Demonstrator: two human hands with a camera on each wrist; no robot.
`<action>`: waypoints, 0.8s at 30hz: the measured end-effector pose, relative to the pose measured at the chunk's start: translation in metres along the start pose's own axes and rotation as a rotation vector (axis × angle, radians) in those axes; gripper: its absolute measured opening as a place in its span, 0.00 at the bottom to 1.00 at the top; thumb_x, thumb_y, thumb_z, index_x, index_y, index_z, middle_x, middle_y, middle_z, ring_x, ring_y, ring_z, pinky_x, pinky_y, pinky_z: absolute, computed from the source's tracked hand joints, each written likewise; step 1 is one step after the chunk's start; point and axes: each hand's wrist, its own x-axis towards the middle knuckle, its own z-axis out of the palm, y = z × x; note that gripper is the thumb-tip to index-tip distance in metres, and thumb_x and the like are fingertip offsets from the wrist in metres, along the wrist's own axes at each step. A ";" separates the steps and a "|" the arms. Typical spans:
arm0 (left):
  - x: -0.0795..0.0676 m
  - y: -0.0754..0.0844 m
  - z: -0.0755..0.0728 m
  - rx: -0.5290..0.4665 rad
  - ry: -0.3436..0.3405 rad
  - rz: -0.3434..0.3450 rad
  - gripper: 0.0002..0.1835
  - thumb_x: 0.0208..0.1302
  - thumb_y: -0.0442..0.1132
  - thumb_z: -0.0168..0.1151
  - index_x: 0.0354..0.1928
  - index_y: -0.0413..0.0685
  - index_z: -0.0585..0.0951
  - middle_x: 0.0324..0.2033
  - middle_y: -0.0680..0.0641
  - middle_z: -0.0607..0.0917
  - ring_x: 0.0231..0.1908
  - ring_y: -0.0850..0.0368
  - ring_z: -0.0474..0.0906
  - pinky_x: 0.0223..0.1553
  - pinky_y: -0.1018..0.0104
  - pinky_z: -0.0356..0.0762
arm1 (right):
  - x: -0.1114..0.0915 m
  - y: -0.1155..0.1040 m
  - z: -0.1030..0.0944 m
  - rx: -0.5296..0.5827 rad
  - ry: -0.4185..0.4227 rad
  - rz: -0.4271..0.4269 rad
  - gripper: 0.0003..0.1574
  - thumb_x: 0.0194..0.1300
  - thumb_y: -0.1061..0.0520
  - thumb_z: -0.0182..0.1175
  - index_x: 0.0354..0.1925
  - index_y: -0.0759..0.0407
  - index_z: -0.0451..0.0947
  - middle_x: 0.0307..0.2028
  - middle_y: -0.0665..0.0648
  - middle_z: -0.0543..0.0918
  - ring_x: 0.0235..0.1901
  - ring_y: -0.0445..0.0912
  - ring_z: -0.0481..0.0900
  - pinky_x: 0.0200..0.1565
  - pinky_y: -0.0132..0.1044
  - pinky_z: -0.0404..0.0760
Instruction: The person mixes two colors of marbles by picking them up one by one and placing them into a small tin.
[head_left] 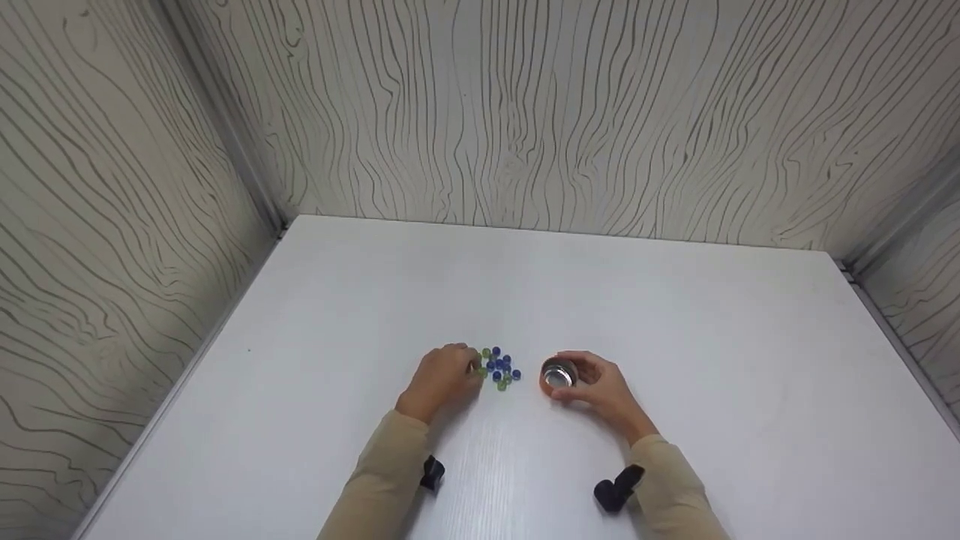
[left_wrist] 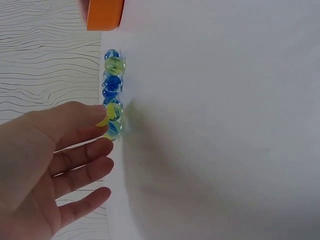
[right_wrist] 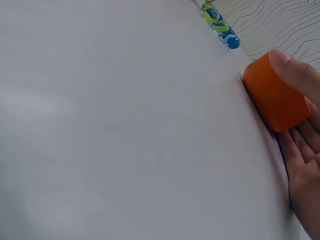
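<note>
Blue and green glass marbles (head_left: 499, 365) lie in a loose cluster on the white table, between the two hands. My left hand (head_left: 442, 379) is at the left edge of the cluster. In the left wrist view, its thumb and forefinger pinch a yellow-green marble (left_wrist: 104, 120) beside the others, while the remaining fingers are spread. To the right of the marbles stands a small orange cup (right_wrist: 275, 95) with a shiny metal inside, its opening facing up. My right hand (head_left: 611, 394) grips this cup from the right, thumb on the near side and fingers around the far side.
The white table (head_left: 375, 285) reaches back to a panel (head_left: 510, 112) with a wood-grain pattern. Similar panels stand at the left and right sides. Black wrist mounts (head_left: 619, 487) are strapped over the beige sleeves (head_left: 382, 465).
</note>
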 end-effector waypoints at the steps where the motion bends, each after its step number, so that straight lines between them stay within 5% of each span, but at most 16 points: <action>1: 0.001 0.001 -0.001 -0.009 -0.009 0.005 0.07 0.57 0.35 0.63 0.36 0.43 0.86 0.29 0.48 0.86 0.29 0.58 0.78 0.36 0.66 0.79 | 0.000 0.000 0.000 0.001 -0.002 0.000 0.39 0.47 0.59 0.74 0.58 0.61 0.74 0.59 0.63 0.79 0.64 0.56 0.73 0.67 0.45 0.69; 24: 0.026 0.047 -0.014 0.088 -0.023 0.174 0.09 0.62 0.43 0.63 0.41 0.48 0.86 0.32 0.50 0.87 0.28 0.62 0.79 0.37 0.72 0.80 | 0.000 -0.004 0.001 0.000 0.006 -0.006 0.39 0.48 0.60 0.74 0.59 0.63 0.73 0.59 0.64 0.79 0.65 0.56 0.72 0.67 0.43 0.69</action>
